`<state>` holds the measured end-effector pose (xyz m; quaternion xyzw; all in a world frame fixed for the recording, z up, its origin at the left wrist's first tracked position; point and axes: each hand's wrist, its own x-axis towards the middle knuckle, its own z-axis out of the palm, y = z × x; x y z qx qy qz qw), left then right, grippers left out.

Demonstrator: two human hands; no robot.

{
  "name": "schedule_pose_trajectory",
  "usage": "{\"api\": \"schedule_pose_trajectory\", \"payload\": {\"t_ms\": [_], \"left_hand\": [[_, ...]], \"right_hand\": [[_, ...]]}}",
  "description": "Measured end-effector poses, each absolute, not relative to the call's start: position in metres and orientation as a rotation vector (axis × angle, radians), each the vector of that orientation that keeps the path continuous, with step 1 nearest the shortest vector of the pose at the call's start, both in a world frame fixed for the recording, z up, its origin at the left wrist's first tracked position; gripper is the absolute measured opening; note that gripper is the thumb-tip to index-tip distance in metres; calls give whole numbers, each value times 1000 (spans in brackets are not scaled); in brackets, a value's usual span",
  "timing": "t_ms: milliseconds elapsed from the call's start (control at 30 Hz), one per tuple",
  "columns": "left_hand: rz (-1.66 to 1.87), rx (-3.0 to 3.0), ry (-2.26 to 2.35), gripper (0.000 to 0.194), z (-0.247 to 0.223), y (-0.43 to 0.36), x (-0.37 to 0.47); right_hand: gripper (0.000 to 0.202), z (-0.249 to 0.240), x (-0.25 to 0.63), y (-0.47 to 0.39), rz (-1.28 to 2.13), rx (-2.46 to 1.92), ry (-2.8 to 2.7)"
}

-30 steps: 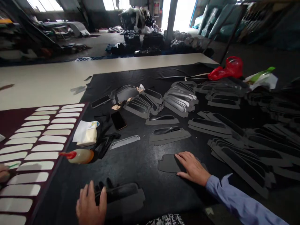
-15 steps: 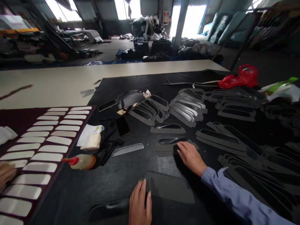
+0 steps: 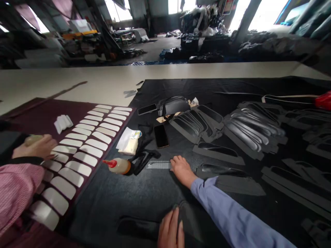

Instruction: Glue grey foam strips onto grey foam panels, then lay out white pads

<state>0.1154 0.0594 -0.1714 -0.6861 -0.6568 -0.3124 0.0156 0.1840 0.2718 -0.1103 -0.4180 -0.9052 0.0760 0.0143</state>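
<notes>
Your right hand (image 3: 182, 169): fingers together at right end of gray strip (image 3: 158, 165), on black sheet (image 3: 103, 210); pinch unclear. Your left hand (image 3: 170, 230): fingers together, thumb apart, by dark panel (image 3: 138, 227).

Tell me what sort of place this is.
Probably a sewing or leather-goods workshop: dark cut pieces cover the table, pale shapes lie in rows, and a squeeze bottle stands or lies nearby.

No lettering, brand, number or sign readable from your position. Tissue packet (image 3: 131, 140) on the black sheet (image 3: 103, 196): blue-and-yellow print at one corner, too small to make out. Poster (image 3: 228, 6) on your far wall: marks too blurred to read.
</notes>
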Motion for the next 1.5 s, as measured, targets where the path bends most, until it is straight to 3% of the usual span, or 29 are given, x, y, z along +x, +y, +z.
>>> {"api": "schedule_pose_trajectory", "payload": {"t_ms": [267,400,533,633,700,800,900,1000,1100,1200,1367,1500], "left_hand": [[-1399,-2142,-2351,36,-164,53,112],[-2023,-1816,-2795,35,-145,68,112],[-2927,-1082,-2925,57,-109,81,128],[-3156,-1033,-2889,60,-91,83,138],[-2935,-1317,-2994,54,-90,80,139],[-2054,-2003,-2914,42,-100,70,134],[-1082,-2481,-2320,33,-109,57,131],[-596,-2690,-1846,37,-108,44,138],[-450,-2781,-1709,37,-103,37,150],[-408,-2830,-1659,36,-101,35,156],[-586,-2772,-1561,47,-111,37,142],[-739,-2612,-1753,40,-128,43,125]], "right_hand": [[31,-83,197,265,206,-1315,-2853],[29,-70,221,229,516,-1396,-2664],[12,-74,244,175,1083,-1238,-2299],[4,-79,256,138,1177,-1150,-2113],[8,-78,267,116,1103,-1218,-2133],[12,-68,288,84,868,-1379,-2297],[15,-61,303,54,665,-1305,-2403],[22,-71,308,39,354,-1208,-2435],[31,-92,309,40,131,-1251,-2455],[32,-103,312,43,140,-1293,-2522],[28,-101,328,47,312,-1441,-2456],[26,-113,336,61,322,-1567,-2332]]}}
